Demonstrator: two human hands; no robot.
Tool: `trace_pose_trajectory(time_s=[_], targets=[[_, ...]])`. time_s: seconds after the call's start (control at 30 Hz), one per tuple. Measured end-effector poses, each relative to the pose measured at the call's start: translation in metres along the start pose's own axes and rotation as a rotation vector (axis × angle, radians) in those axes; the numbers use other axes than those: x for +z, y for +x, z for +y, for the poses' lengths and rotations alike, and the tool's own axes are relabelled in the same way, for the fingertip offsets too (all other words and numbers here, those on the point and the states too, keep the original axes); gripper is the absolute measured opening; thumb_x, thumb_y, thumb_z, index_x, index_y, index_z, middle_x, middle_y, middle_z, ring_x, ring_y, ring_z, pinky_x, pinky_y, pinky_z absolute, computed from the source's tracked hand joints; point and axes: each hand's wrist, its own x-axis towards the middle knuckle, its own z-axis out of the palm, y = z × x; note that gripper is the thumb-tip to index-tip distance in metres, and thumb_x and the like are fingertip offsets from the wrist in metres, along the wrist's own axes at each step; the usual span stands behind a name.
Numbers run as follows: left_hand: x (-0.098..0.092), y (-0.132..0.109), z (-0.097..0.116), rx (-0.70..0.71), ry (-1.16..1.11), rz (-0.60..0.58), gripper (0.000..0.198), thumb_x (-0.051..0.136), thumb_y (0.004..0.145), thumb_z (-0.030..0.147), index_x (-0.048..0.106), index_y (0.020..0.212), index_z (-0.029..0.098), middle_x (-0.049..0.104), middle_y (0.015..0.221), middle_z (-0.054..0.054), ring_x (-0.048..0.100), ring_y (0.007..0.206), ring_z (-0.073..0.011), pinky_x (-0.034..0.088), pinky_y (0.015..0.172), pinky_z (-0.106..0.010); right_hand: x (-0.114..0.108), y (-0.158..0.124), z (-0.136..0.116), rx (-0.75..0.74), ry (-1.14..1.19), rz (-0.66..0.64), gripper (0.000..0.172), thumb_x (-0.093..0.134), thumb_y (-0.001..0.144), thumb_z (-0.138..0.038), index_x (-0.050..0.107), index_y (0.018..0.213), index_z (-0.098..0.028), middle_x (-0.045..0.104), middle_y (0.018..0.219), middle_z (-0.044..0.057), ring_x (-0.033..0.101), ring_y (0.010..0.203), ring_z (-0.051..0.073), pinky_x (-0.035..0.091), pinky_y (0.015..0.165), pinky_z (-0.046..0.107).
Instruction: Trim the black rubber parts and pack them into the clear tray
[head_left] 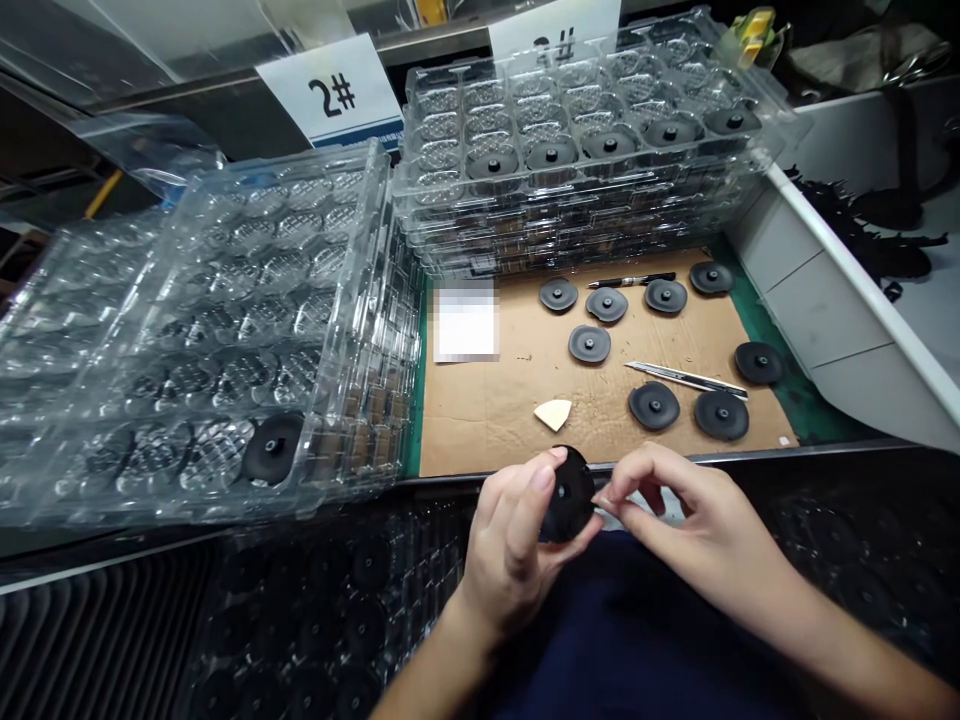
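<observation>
Between the fingers and thumb of my left hand (pixel 514 520) is a round black plastic disc (pixel 571 495), tilted up, with a small hub at its middle. My right hand (pixel 667 505) is closed in a pinch at the disc's right edge; whatever lies between its fingertips is too small to make out. Just beyond the held disc, a cream wedge-shaped pad (pixel 553 413) lies on the cardboard sheet (pixel 480 420). Several similar black discs (pixel 654 406) rest on the cardboard, hubs up. Metal tweezers (pixel 686 378) lie among them, and a black pen (pixel 631 281) is farther back.
Stacked clear plastic trays (pixel 262 300) stand at left, one black disc (pixel 274 447) in the top one. More clear trays (pixel 555 130) at the back hold several discs along the front row. A white panel (pixel 862 310) borders the right. Paper signs (pixel 330 95) hang behind.
</observation>
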Motion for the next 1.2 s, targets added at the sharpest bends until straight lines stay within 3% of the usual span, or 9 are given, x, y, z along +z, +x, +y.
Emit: trace_pose_trajectory(time_s=[0.17,0.4,0.57,0.73,0.83,0.93,1.03,1.1,1.2], targets=[[0.003,-0.007,0.000,-0.117,-0.115,0.002,0.106,0.081,0.060,0.018,0.015,0.144,0.021,0.062,0.114,-0.015,0.063,0.100,-0.0234,0.055,0.084,-0.039,0.005,0.000,0.005,0.117,0.186,0.007,0.015,0.058,0.083,-0.021,0.047,0.074,-0.020,0.059,0.074,-0.001,0.053,0.067,0.012,0.042,0.061,0.023],[0.005,-0.010,0.008,-0.402,-0.401,0.020,0.106,0.081,0.059,0.015,0.016,0.143,0.023,0.059,0.118,-0.014,0.060,0.106,-0.0242,0.053,0.090,-0.043,-0.004,-0.015,0.021,0.154,0.241,0.000,0.015,0.056,0.088,-0.035,0.058,0.088,-0.019,0.057,0.064,-0.002,0.055,0.062,0.011,0.043,0.059,0.022],[0.008,-0.010,0.012,-0.474,-0.530,-0.006,0.102,0.079,0.063,0.016,0.016,0.143,0.023,0.058,0.120,-0.013,0.057,0.111,-0.0229,0.048,0.097,-0.042,-0.006,-0.031,0.039,-0.108,-0.124,-0.007,0.024,0.040,0.092,-0.017,0.063,0.096,-0.023,0.060,0.112,0.007,0.055,0.103,0.020,0.044,0.086,0.033],[0.011,-0.005,0.017,-0.615,-0.675,-0.098,0.091,0.075,0.068,0.023,0.021,0.141,0.027,0.059,0.123,-0.011,0.058,0.113,-0.0230,0.050,0.095,-0.037,-0.009,-0.042,0.044,-0.266,-0.265,0.152,0.033,0.048,0.091,-0.019,0.049,0.124,-0.024,0.065,0.102,0.006,0.057,0.090,0.018,0.043,0.082,0.035],[0.021,-0.001,0.020,-0.719,-0.816,-0.254,0.080,0.069,0.074,0.036,0.025,0.140,0.027,0.059,0.124,-0.012,0.058,0.113,-0.0239,0.052,0.091,-0.035,-0.018,-0.044,0.037,-0.331,-0.293,0.224,0.045,0.054,0.089,-0.034,0.045,0.132,-0.020,0.065,0.100,0.006,0.056,0.088,0.017,0.042,0.082,0.033],[0.044,-0.001,0.026,-0.755,-1.032,-0.545,0.067,0.053,0.081,0.052,0.030,0.138,0.025,0.069,0.105,-0.010,0.067,0.076,-0.0186,0.055,0.066,-0.029,-0.029,-0.051,0.044,-0.291,-0.321,0.259,0.031,0.053,0.089,-0.041,0.065,0.110,-0.022,0.066,0.085,0.004,0.056,0.082,0.016,0.041,0.083,0.033],[0.072,-0.005,0.041,-0.803,-1.203,-0.932,0.071,0.032,0.081,0.068,0.035,0.136,0.024,0.071,0.083,-0.009,0.053,0.041,-0.0103,0.036,0.039,-0.021,-0.046,-0.079,0.078,-0.011,-0.253,0.341,0.025,0.057,0.086,-0.042,0.072,0.082,-0.023,0.067,0.073,-0.001,0.060,0.075,0.013,0.044,0.081,0.027],[0.085,-0.007,0.055,-0.786,-1.183,-1.120,0.069,0.032,0.080,0.070,0.041,0.132,0.026,0.071,0.093,-0.011,0.051,0.040,-0.0083,0.030,0.038,-0.020,-0.064,-0.119,0.114,0.211,-0.234,0.457,0.028,0.055,0.087,-0.042,0.070,0.081,-0.019,0.068,0.075,-0.001,0.062,0.073,0.012,0.048,0.073,0.024],[0.097,-0.008,0.073,-0.740,-1.013,-1.237,0.050,0.046,0.083,0.056,0.049,0.125,0.028,0.068,0.109,-0.010,0.051,0.046,-0.0068,0.039,0.046,-0.022,-0.098,-0.212,0.172,0.636,-0.279,0.700,0.029,0.050,0.092,-0.037,0.063,0.092,-0.012,0.065,0.086,0.002,0.063,0.079,0.014,0.051,0.073,0.031]])
